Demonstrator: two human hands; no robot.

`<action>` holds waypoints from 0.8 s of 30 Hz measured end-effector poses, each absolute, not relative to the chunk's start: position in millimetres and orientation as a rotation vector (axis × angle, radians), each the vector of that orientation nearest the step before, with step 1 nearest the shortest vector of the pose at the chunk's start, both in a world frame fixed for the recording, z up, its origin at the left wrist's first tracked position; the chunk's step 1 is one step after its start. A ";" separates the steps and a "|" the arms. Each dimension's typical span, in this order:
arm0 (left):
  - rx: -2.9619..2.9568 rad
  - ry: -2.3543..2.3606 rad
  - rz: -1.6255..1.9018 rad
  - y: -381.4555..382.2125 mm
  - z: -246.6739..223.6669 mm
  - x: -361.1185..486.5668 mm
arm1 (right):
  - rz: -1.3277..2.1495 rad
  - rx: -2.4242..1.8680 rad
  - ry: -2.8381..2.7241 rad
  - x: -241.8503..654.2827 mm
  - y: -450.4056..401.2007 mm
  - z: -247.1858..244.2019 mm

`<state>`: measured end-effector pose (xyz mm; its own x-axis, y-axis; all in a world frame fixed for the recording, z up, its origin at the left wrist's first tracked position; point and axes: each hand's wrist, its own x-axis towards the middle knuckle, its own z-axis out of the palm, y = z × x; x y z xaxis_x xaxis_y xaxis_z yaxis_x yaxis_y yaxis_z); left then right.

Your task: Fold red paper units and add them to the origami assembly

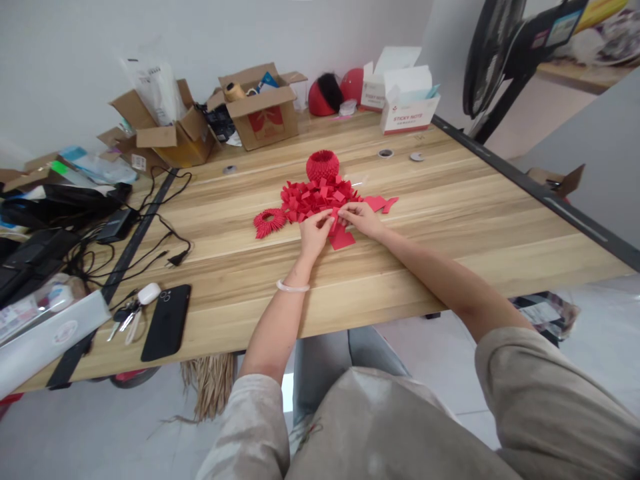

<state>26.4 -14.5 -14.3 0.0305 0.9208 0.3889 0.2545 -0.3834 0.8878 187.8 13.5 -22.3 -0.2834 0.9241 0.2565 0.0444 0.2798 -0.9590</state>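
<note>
Between my two hands is a small piece of red paper [335,213], pinched by the fingertips of both. My left hand [316,232] is closed on its left side, and my right hand [361,219] grips it from the right. Just below lies a flat red paper sheet [343,238] on the table. Behind my hands spreads a heap of folded red paper pieces [320,193]. A round red folded-paper bowl shape [323,165] stands at the back of the heap. To the left rests a red folded-paper ring [270,221].
Cardboard boxes [265,110] and sticky note boxes [410,110] line the wooden table's [240,267] back. At the left are a black phone [166,322], keys [127,313] and tangled cables [145,220]. A black fan [493,60] stands at the right.
</note>
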 end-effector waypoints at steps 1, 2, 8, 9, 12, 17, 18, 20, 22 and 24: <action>1.691 1.206 1.385 -14.3 -14.8 26.3 | 1.148 -0.923 -1.560 187.6 13.5 -22.4; 1.686 1.210 1.384 -14.2 -15.1 26.1 | 1.147 -0.926 -1.533 187.5 13.5 -22.4; 1.708 1.192 1.347 -13.5 -17.1 24.6 | 1.139 -0.935 -1.469 186.6 13.0 -23.0; 1.715 1.188 1.344 -13.3 -17.5 24.5 | 1.138 -0.937 -1.465 186.4 12.8 -22.9; 1.728 1.186 1.343 -12.7 -18.4 24.2 | 1.141 -0.934 -1.461 185.9 12.2 -21.9; 1.760 1.192 1.344 -12.3 -18.5 23.6 | 1.130 -0.935 -1.476 185.9 10.0 -18.8; 1.768 1.195 1.344 -12.4 -18.3 23.5 | 1.126 -0.943 -1.477 185.8 9.5 -18.2; 1.782 1.194 1.350 -12.5 -17.9 23.3 | 1.120 -0.952 -1.474 185.6 8.7 -17.3; 1.795 1.190 1.357 -12.7 -17.5 23.1 | 1.120 -0.948 -1.470 185.5 8.3 -16.9; 1.805 1.190 1.357 -12.9 -17.2 23.1 | 1.122 -0.945 -1.468 185.6 8.1 -16.9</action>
<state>23.1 -12.9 -17.2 0.0845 0.8991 0.4296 0.3085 -0.4335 0.8467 185.6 8.1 -16.9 -0.1759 0.9510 0.2545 0.0046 0.2593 -0.9658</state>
